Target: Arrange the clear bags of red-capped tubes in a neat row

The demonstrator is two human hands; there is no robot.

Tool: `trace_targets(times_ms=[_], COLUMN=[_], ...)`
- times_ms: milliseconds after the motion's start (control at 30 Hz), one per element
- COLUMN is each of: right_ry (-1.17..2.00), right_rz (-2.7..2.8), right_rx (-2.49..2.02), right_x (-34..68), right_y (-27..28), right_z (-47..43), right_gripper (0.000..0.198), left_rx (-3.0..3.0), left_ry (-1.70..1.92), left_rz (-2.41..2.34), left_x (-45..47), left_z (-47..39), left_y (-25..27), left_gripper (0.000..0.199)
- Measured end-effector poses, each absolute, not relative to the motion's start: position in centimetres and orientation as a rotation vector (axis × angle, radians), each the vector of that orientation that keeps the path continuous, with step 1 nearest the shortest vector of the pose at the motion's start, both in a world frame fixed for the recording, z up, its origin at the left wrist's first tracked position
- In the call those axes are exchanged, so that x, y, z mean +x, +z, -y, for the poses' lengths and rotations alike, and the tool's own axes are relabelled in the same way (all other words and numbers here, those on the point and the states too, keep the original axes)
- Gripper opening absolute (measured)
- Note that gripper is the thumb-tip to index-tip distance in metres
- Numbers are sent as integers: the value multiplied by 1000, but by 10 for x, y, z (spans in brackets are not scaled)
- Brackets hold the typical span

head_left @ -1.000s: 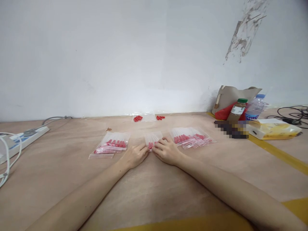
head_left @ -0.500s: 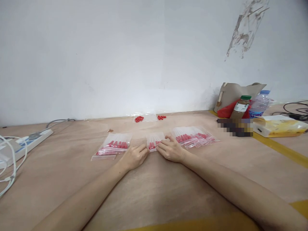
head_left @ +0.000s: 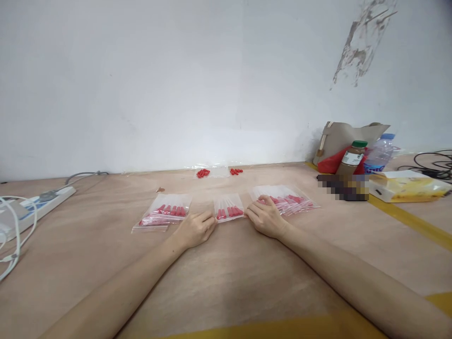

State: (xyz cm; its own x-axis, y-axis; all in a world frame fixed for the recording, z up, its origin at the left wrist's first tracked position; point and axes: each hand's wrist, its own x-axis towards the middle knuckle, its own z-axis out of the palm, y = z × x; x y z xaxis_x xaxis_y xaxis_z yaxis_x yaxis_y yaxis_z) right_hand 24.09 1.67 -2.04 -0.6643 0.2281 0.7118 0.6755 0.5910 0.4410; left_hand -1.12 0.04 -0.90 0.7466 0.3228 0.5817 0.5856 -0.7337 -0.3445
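Note:
A small clear bag (head_left: 229,207) with several red pieces in its lower edge lies flat on the wooden table (head_left: 226,278). My left hand (head_left: 196,229) pinches the bag's lower left corner with curled fingers. My right hand (head_left: 267,217) rests just right of the bag, fingertips at its right edge and against a stack of filled bags (head_left: 284,198). Another stack of filled bags (head_left: 165,211) lies left of my left hand.
Loose red pieces (head_left: 203,173) and more red pieces (head_left: 236,171) lie by empty clear bags at the wall. A power strip (head_left: 35,205) with white cables sits far left. A beige bag (head_left: 348,136), a jar (head_left: 351,159), a water bottle (head_left: 379,153) and a yellow pack (head_left: 406,185) stand at right.
My right hand slid rightward off the small bag's lower edge to its right side, uncovering the red pieces. My left hand stayed at the left corner.

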Motion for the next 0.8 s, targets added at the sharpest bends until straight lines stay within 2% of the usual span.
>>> trace_targets(times_ms=[133,267,433,600,800], right_ry=[-781,-606,-459,-375,-348], right_rz=[2181,2237,2415,2357,2300], right_rx=[-746,-702,-624,-924,-1339], right_x=[241,238,236,263,296], right_y=[-23,-24,-17,-3,0], right_z=[-15,-11,-3,-1,-12], right_gripper=[26,23,22,30,46], left_rx=[-2548,-2571,-2576,-2583,-2449], left_ry=[-810,-887,-774,-858,-790], left_rz=[857,1017,882,868,948], left_x=[-11,-8,-5,-15,-50], left_z=[1,3,5,0,-18], left_y=[-10,-10,-12,-5,21], left_gripper=[16,41,28,32,32])
